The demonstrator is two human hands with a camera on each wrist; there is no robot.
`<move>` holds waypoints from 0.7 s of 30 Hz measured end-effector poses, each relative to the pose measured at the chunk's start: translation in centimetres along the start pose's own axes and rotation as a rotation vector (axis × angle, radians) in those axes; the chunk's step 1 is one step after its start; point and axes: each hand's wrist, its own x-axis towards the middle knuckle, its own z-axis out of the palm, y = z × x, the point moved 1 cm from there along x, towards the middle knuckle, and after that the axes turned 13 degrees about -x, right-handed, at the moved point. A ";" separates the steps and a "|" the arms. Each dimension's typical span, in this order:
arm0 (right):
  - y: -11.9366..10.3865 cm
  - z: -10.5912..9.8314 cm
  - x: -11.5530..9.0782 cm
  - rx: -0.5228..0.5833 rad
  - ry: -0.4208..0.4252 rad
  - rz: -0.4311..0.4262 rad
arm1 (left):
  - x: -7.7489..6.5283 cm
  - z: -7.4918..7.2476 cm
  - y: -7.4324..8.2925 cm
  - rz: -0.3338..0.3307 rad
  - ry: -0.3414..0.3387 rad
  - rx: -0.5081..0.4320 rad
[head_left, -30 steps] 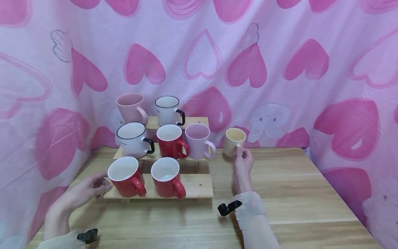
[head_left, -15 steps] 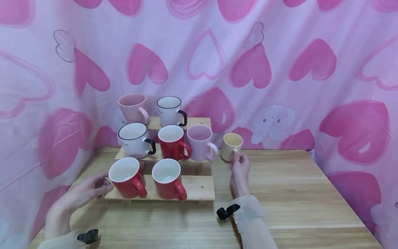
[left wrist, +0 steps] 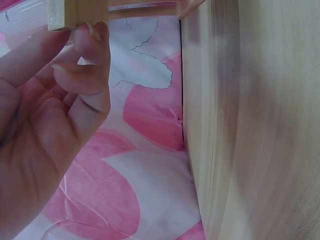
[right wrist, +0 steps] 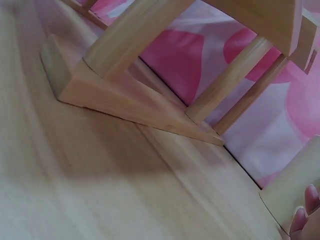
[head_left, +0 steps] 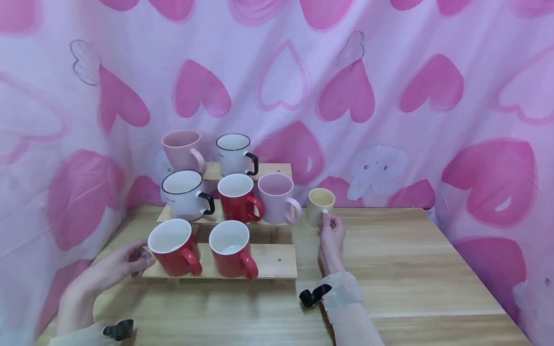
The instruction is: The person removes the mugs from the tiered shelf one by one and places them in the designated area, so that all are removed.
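My right hand (head_left: 332, 242) pinches the handle of a pale yellow mug (head_left: 314, 210), upright just right of a three-tier wooden rack (head_left: 277, 257). In the right wrist view, the yellow mug (right wrist: 292, 187) and my fingertips show at the lower right; whether its base touches the table is unclear. My left hand (head_left: 111, 266) holds the left end of the lowest tier, beside a red mug (head_left: 175, 250). From the left wrist, curled fingers of my left hand (left wrist: 55, 100) grip that board end (left wrist: 82, 12).
Another red mug (head_left: 231, 250) shares the bottom tier. On the middle tier stand a white mug (head_left: 183, 197), a red mug (head_left: 235, 199) and a lilac mug (head_left: 274, 202). Above are a pink mug (head_left: 182, 149) and a white mug (head_left: 233, 156). A heart-patterned curtain (head_left: 389, 43) hangs behind the table (head_left: 411, 269).
My right hand has brought the yellow mug a little leftward and lower, nearer the rack. The left hand stays on the rack's end, and the other mugs keep their places.
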 end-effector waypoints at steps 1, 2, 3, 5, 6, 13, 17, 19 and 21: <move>-0.1 0.1 0.0 0.009 -0.001 0.001 | 0.0 -0.1 0.1 -0.003 0.002 0.002; -0.1 0.1 0.0 0.012 0.000 0.009 | 0.0 -0.2 0.1 -0.006 0.003 0.005; -0.1 0.2 -0.1 0.014 0.000 0.023 | 0.1 -0.2 0.2 -0.015 0.000 0.006; -0.2 0.2 -0.1 0.016 -0.001 0.051 | 0.1 -0.3 0.2 -0.030 -0.004 0.002; -0.2 0.1 -0.1 0.022 -0.005 0.063 | 0.1 -0.3 0.2 -0.035 -0.004 0.003; -1.1 -0.6 0.0 0.040 -0.054 0.108 | 0.4 -0.3 0.1 -0.023 0.003 -0.027; -1.7 -1.3 0.3 -0.003 -0.065 0.148 | 0.2 -0.1 -0.1 -0.033 -0.002 -0.047; -2.1 -1.7 0.5 0.001 -0.088 0.169 | 0.1 0.0 0.0 -0.033 -0.001 -0.044; -2.6 -2.1 0.7 0.019 -0.119 0.192 | 0.1 0.0 0.1 -0.036 -0.001 -0.041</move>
